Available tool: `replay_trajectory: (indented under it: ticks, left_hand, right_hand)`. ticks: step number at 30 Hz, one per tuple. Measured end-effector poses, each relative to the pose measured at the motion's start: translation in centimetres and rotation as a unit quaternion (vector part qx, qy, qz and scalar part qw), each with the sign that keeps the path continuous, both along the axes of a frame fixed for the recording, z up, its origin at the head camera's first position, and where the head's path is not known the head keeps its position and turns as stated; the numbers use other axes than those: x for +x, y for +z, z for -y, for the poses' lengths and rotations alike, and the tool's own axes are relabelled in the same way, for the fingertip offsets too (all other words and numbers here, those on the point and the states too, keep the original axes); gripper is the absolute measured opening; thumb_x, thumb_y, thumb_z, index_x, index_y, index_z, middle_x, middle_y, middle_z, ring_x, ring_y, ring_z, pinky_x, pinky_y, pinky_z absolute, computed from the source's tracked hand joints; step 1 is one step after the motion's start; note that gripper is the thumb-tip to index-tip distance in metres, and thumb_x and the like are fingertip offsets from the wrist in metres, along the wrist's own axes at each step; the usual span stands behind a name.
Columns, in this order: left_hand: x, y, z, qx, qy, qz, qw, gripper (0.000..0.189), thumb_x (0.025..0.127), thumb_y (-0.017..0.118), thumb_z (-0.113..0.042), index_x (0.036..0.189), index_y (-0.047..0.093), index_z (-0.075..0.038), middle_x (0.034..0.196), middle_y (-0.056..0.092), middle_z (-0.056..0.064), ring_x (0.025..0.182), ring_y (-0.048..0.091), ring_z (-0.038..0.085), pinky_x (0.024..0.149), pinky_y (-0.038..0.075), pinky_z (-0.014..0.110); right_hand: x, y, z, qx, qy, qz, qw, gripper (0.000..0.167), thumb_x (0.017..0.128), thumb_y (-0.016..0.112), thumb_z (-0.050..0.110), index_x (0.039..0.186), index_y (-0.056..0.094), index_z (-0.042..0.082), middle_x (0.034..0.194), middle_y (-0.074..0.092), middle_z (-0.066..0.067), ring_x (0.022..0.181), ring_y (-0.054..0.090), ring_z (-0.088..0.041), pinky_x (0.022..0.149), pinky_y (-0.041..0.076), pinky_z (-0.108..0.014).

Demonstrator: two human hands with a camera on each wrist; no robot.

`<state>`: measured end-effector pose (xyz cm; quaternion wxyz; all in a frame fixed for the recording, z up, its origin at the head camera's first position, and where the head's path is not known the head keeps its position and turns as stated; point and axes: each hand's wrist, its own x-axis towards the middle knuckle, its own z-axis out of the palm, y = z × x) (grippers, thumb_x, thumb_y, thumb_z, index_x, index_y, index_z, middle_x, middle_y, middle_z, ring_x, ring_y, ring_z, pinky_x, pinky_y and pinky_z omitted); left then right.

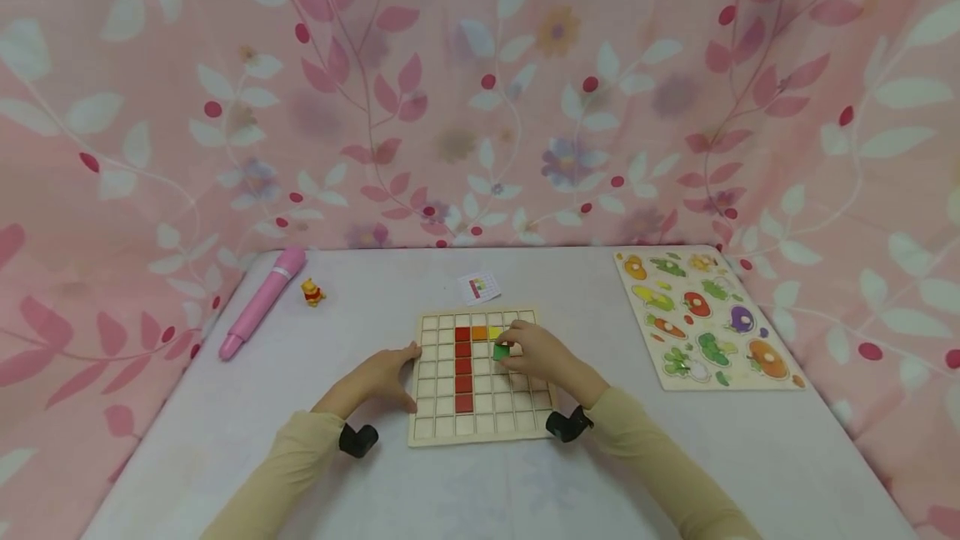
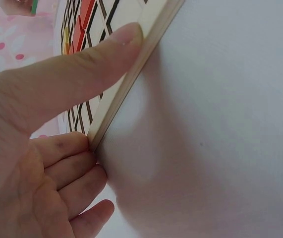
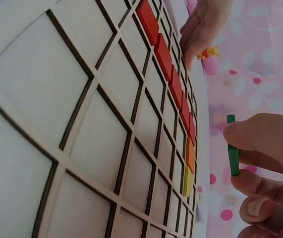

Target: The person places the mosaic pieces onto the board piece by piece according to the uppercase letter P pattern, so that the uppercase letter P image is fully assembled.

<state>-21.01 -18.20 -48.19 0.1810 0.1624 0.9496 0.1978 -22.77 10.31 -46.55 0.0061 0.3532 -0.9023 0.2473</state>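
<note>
A wooden grid board [image 1: 442, 430] lies flat on the table, with a column of red tiles [image 1: 464, 384], an orange tile [image 1: 479, 333] and a yellow tile [image 1: 494, 332] set in its squares. My right hand [image 1: 543, 354] is over the board and pinches a green square tile [image 3: 233, 146] between thumb and fingers, held off the surface. At the board's left edge, my left hand [image 1: 380, 377] rests with thumb and fingers spread. In the left wrist view its thumb [image 2: 124, 47] lies on the rim and its fingertips touch the side.
Behind the board lies a small pattern card [image 1: 478, 288]. A vegetable puzzle board [image 1: 708, 319] is at the right. On the left are a pink tube-like stick [image 1: 262, 304] and a small yellow bear figure [image 1: 312, 292]. Pink floral cloth [image 1: 480, 107] stands around the table.
</note>
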Motion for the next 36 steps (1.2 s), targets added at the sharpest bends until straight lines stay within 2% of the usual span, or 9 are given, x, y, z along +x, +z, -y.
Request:
replay_trajectory:
  ticks: [4, 9, 15, 21, 27, 36]
  left_hand:
    - [-0.1, 0.1, -0.1, 0.002, 0.001, 0.001, 1.0, 0.099, 0.053, 0.086, -0.031, 0.135, 0.038, -0.003, 0.14, 0.032, 0.014, 0.125, 0.03, 0.03, 0.1, 0.026, 0.043]
    - [0.0, -0.1, 0.0, 0.008, 0.003, 0.007, 0.9999, 0.099, 0.053, 0.086, -0.031, 0.135, 0.038, -0.003, 0.139, 0.032, 0.013, 0.125, 0.031, 0.03, 0.1, 0.026, 0.043]
    - [-0.1, -0.1, 0.1, 0.007, -0.002, 0.002, 1.0, 0.099, 0.054, 0.086, -0.032, 0.136, 0.037, -0.004, 0.139, 0.032, 0.013, 0.125, 0.031, 0.03, 0.1, 0.026, 0.042]
    - [0.0, -0.4, 0.2, 0.006, -0.007, -0.005, 0.9999, 0.098, 0.053, 0.086, -0.031, 0.135, 0.039, -0.005, 0.14, 0.032, 0.013, 0.125, 0.031, 0.028, 0.099, 0.027, 0.041]
    - [0.0, -0.3, 0.2, 0.011, -0.001, -0.005, 0.9999, 0.098, 0.053, 0.086, -0.031, 0.135, 0.039, -0.005, 0.14, 0.032, 0.012, 0.125, 0.031, 0.028, 0.1, 0.027, 0.041]
    - [0.1, -0.2, 0.2, 0.012, -0.011, -0.013, 0.9998, 0.096, 0.053, 0.086, -0.028, 0.133, 0.04, -0.002, 0.138, 0.034, 0.014, 0.122, 0.034, 0.034, 0.099, 0.027, 0.043]
  right_hand:
    - [-0.3, -0.4, 0.9, 0.005, 0.016, 0.017, 0.9997, 0.025, 0.078, 0.07, 0.018, 0.099, 0.066, 0.005, 0.085, 0.054, -0.001, 0.077, 0.055, -0.018, 0.065, 0.046, -0.026]
    - [-0.7, -1.5, 1.7, 0.036, 0.028, 0.043, 0.998, 0.026, 0.078, 0.07, 0.023, 0.1, 0.067, 0.009, 0.086, 0.051, 0.002, 0.076, 0.053, -0.013, 0.066, 0.046, -0.022]
    - [-1.0, -2.1, 2.5, 0.061, 0.04, 0.039, 0.9966, 0.022, 0.079, 0.069, 0.018, 0.099, 0.067, 0.008, 0.086, 0.052, 0.0, 0.072, 0.049, -0.01, 0.064, 0.045, -0.022]
    - [-0.8, -2.6, 2.9, 0.069, 0.029, 0.036, 0.9966, 0.022, 0.078, 0.068, 0.017, 0.098, 0.068, 0.007, 0.092, 0.055, -0.001, 0.076, 0.051, -0.01, 0.069, 0.045, -0.023]
    - [-0.5, -2.5, 3.2, 0.066, 0.017, 0.057, 0.9961, 0.023, 0.08, 0.066, 0.017, 0.101, 0.066, 0.008, 0.099, 0.056, -0.001, 0.082, 0.052, -0.01, 0.072, 0.045, -0.022]
    - [-0.3, -2.2, 3.6, 0.083, -0.004, 0.07, 0.9941, 0.024, 0.08, 0.067, 0.017, 0.103, 0.065, 0.01, 0.101, 0.056, 0.0, 0.088, 0.053, -0.012, 0.075, 0.045, -0.025]
